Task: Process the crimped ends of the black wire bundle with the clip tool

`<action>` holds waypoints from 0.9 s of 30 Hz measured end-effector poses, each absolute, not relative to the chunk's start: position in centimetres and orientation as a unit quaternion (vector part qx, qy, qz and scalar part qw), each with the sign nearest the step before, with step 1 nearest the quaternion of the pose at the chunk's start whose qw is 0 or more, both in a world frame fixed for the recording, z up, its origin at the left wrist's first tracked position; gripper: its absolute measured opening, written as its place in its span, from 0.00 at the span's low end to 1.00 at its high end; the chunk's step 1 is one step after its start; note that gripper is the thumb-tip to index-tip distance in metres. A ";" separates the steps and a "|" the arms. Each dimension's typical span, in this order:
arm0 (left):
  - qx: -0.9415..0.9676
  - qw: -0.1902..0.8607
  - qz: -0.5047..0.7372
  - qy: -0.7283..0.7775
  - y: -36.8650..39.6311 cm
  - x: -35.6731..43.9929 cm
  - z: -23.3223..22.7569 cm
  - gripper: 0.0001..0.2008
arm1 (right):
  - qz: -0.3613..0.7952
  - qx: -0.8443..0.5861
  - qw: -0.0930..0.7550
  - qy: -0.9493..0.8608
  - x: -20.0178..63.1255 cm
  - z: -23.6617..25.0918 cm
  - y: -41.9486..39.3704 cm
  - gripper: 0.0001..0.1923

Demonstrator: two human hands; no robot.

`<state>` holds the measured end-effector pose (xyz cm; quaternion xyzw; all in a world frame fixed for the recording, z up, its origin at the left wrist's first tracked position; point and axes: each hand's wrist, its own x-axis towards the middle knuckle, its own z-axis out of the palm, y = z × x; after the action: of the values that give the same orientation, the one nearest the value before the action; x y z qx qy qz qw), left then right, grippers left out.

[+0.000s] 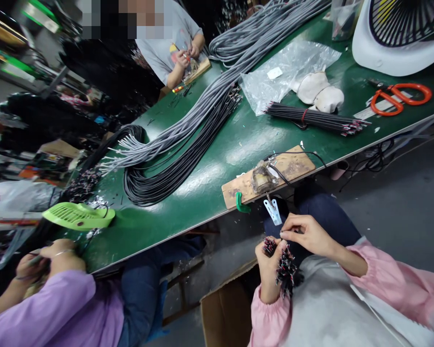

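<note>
Two hands over the lap, below the table [238, 140] edge | left hand [269, 270] clamped on wire bundle [287, 270] | right hand [305, 233] pinching one wire end at bundle's top | wooden board [292, 166] just above

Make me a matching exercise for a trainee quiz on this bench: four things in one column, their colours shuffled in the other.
Things:
1. scissors
2. table
3. fan
4. clip

Colours:
a. green
b. white body, dark grille
c. orange handles
d. pale blue-white

Pairs: 1-c, 2-a, 3-b, 4-d
</note>
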<state>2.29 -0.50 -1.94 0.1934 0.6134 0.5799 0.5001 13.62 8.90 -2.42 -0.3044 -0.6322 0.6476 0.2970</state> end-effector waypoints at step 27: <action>0.351 0.370 0.530 0.678 1.3 0.2 1.9 0.03 | 0.808 -0.256 0.275 -0.454 9.9 0.0 13.1 0.24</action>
<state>0.22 1.28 1.87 0.3509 0.6779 0.5297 0.3699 9.94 13.11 0.02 -0.2559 -0.4538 0.8081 0.2748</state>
